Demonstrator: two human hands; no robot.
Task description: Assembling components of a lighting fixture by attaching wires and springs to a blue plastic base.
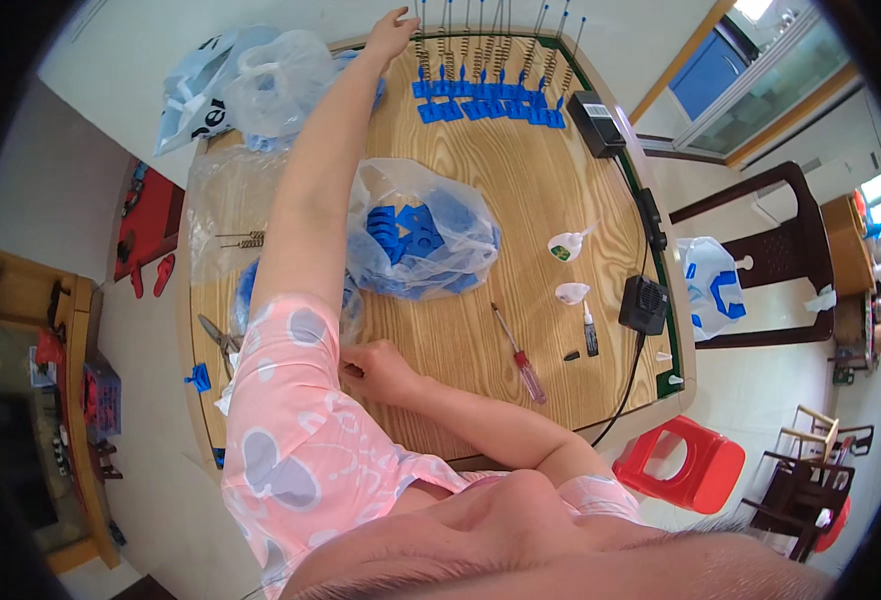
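Observation:
My left hand (pixel 390 38) reaches to the far edge of the table, its fingers partly apart at the leftmost of several upright thin rods. Each rod carries a coiled spring (pixel 501 56) and stands in a blue plastic base (pixel 490 108). Whether my fingertips touch that rod is unclear. My right hand (pixel 385 372) is closed near the front of the table, beside my left sleeve, its fingers curled; anything inside them is hidden. Beyond it an open clear plastic bag (pixel 470 265) holds blue plastic parts (pixel 405 235). Loose springs (pixel 251 240) lie left of my left forearm.
A red-handled screwdriver (pixel 522 362), a small dark bottle (pixel 590 335) and two white-wrapped pieces lie mid-right. Pliers (pixel 218 335) rest at the left edge. Black power adapters (pixel 643 305) with cables line the right edge. Plastic bags (pixel 278 85) sit far left; a red stool (pixel 695 470) stands nearby.

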